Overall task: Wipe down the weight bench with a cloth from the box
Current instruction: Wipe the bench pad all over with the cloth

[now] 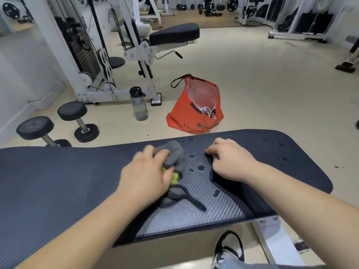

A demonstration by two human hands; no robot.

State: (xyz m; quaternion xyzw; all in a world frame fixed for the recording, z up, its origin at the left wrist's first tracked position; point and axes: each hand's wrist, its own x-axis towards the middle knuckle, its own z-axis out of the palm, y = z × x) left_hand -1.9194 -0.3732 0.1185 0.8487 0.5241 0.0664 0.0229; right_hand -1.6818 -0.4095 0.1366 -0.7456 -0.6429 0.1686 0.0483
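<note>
The dark weight bench [58, 181] with a woven-pattern pad runs across the lower frame. Several water drops [200, 167] lie on its pad near the middle and at its right end. A grey cloth [173, 152] with a yellow-green patch lies crumpled on the pad. My left hand [145, 175] grips the cloth and presses it onto the bench; the hand is blurred. To the right of the drops, my right hand [231, 160] rests on the pad with fingers curled, holding nothing. No box is in view.
On the floor behind the bench are an orange bag [186, 115], a clear water bottle [138, 105] and two black dumbbells [77, 121]. A white cable machine with a black seat [174, 33] stands at the back left. My shoe [229, 247] is below the bench.
</note>
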